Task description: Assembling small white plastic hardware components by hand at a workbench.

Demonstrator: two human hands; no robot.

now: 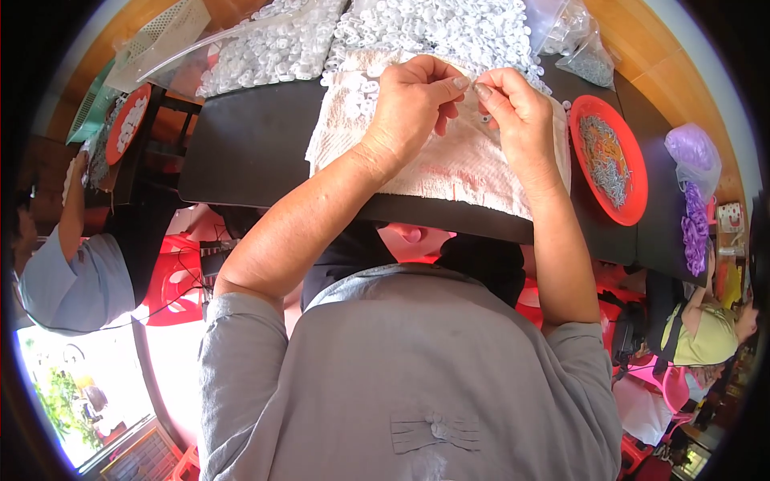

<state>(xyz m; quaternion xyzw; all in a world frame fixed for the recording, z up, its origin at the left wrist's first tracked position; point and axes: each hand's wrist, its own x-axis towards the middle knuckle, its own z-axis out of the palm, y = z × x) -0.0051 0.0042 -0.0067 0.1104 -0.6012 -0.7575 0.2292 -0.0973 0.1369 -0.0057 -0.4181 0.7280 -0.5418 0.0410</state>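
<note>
left hand (413, 100) pinched closed | right hand (513, 108) pinched closed | fingertips meet on tiny white piece (473, 84), too small to identify | above white cloth (449, 164) on bench (241, 152) | equally near

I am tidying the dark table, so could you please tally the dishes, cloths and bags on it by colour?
Round red plastic plates: 2
White terry cloth towel: 1
Purple plastic bag: 1
Clear plastic bags: 2
Total: 6
</note>
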